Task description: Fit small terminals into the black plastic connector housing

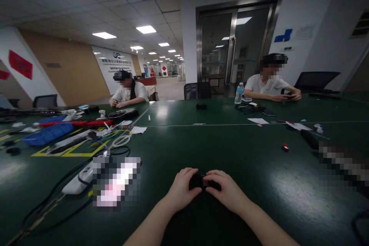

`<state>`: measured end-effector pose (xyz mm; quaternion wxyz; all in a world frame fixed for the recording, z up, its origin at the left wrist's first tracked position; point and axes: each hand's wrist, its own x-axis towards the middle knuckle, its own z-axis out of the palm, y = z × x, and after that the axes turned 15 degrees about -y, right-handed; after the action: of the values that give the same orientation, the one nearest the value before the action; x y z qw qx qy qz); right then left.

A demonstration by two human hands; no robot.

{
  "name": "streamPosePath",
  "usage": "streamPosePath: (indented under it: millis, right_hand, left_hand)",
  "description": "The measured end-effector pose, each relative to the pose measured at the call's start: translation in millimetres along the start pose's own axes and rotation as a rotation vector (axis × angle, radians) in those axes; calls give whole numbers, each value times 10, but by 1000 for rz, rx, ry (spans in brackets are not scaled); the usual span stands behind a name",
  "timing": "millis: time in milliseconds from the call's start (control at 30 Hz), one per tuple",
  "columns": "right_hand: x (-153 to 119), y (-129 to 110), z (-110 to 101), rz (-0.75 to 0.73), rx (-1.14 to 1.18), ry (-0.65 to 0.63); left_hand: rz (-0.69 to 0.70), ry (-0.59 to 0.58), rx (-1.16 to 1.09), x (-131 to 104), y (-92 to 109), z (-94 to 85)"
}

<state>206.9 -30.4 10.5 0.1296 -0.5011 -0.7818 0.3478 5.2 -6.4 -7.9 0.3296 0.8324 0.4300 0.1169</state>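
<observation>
Green table [178,142] spreads ahead; right of the power strip [73,187], left hand [183,187] and right hand [227,190] pinch a black object [197,182]. Two-handed handling seems the present step; the next move likely calls for steadiness.

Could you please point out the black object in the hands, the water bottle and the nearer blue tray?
Black object [199,182]: head view, middle of its body.
Water bottle [239,90]: head view, its label.
Nearer blue tray [49,137]: head view, its near wall.
</observation>
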Motion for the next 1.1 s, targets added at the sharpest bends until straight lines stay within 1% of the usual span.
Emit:
streamPosePath:
  millis: [200,433,633,900,1100]
  right_hand:
    - [18,33,28,-4,4,25]
    - [13,16,28,7,8,20]
    - [2,21,34,18,16,11]
    - [27,23,46,-9,17,46]
    - [7,-2,43,-28,87,76]
  left_hand:
    - [-38,-17,-8,1,46,-28]
    - [-15,-1,0,2,17,-7]
    - [-22,-11,-4,-4,50,-26]
    - [-30,-12,-14,1,54,-12]
    - [-31,-15,1,4,73,-14]
